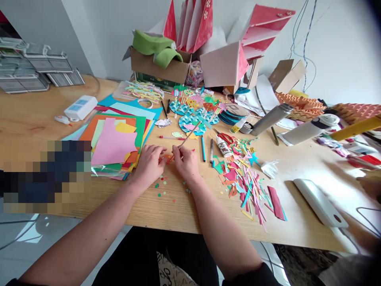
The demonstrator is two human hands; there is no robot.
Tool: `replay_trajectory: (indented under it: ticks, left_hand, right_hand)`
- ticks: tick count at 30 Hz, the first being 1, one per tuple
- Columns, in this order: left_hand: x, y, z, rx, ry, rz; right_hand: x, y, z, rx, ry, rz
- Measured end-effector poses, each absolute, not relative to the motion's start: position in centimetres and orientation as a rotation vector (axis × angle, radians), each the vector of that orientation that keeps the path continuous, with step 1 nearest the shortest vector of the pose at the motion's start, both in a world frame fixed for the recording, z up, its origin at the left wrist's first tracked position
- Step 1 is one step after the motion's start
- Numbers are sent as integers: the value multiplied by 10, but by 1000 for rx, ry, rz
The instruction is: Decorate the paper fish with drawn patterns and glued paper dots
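Observation:
My left hand [149,165] and my right hand [185,162] are close together above the wooden table [190,210], pinching a small orange paper piece [167,158] between them. My right hand also holds a slim pair of scissors [189,135], their blades pointing up and away. Small paper dots [162,188] lie just below my left hand. To its left is a stack of coloured card [116,143], and a pile of paper scraps [241,182] lies right of my right hand.
Wave-patterned blue paper circles [192,124], red-handled scissors [225,138], a glue bottle [223,146] and pens lie ahead. Cardboard boxes [157,67] and a steel flask [270,119] stand behind them. Another person's hand [368,186] shows at the right edge. A pixelated patch covers the left foreground.

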State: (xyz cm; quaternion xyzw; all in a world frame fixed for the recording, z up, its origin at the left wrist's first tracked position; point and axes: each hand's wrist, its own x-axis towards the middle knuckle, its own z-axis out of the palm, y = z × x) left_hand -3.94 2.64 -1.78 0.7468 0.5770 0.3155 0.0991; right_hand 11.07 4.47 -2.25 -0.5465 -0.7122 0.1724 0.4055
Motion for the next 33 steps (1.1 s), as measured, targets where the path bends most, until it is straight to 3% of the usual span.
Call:
replay_trajectory:
  ticks: [6, 33]
  left_hand:
    - [-36, 38, -20, 1948, 1746, 833]
    - [-18, 48, -24, 1927, 2015, 676]
  right_hand:
    - [112, 45, -21, -1423, -1796, 437]
    - [115, 47, -23, -1407, -1795, 474]
